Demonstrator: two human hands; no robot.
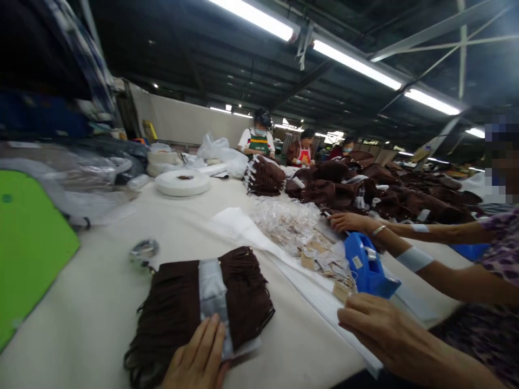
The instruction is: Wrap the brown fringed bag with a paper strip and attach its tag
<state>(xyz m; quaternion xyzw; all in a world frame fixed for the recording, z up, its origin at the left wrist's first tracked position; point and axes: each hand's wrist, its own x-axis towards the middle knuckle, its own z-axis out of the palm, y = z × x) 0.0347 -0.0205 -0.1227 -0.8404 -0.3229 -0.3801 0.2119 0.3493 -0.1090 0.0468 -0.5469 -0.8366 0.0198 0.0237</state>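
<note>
A dark brown fringed fabric piece (pixel 174 302), wrapped by a silvery-grey band (pixel 213 286), lies on the pale table in front of me. My left hand (pixel 198 351) rests on its near side, fingers stretched out over the band's lower part. To the right, my right hand (pixel 377 327) hovers near a strip of white sheeting (pixel 300 281), its fingers curled together. Whether anything is pinched in them is hidden. Just beyond those fingertips sit a small tan tag (pixel 341 292) and a blue tape dispenser (pixel 365 265).
A co-worker's hand (pixel 352 222) reaches in from the right. Clear plastic bags (pixel 284 219) and tags lie mid-table; brown fabric goods (pixel 389 189) are heaped behind. A white roll (pixel 182 182) and blurred shiny object (pixel 144 249) stand left, near a green panel (pixel 32 248).
</note>
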